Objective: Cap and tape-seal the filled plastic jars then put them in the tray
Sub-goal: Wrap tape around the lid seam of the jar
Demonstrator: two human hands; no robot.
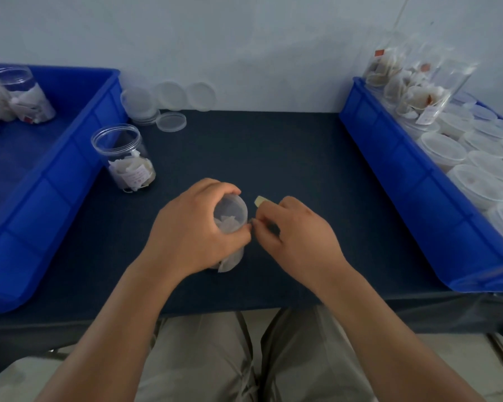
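Centrally, a seated person works at a dark-covered counter [273, 146], both bare forearms reaching forward. The left hand [192, 227] wraps its fingers [224, 187] round a clear plastic jar [231, 258], tipped so that its cap [230, 208] faces up towards the person; pale contents show through the plastic. The tilt probably serves to bring the seam between cap and jar into reach. Just beside that rim, the right hand [296, 227] has its fingers [262, 227] pinched narrowly together on what looks like a strip of tape [260, 201], whose pale end sticks up beyond them; whether it is already stuck to the jar cannot be told. So the jar appears capped and the sealing is the step in hand. Beyond the left fingers, well apart, stands an uncapped filled jar [122, 158], and farther off against the wall lie several loose lids [169, 95]. Far out past the left fingers sits a blue tray [108, 117] holding a few filled jars. Far out past the right fingers sits another blue tray [404, 181], crowded with capped jars, with a few more lying on top. Nothing lies between the hands and either tray.
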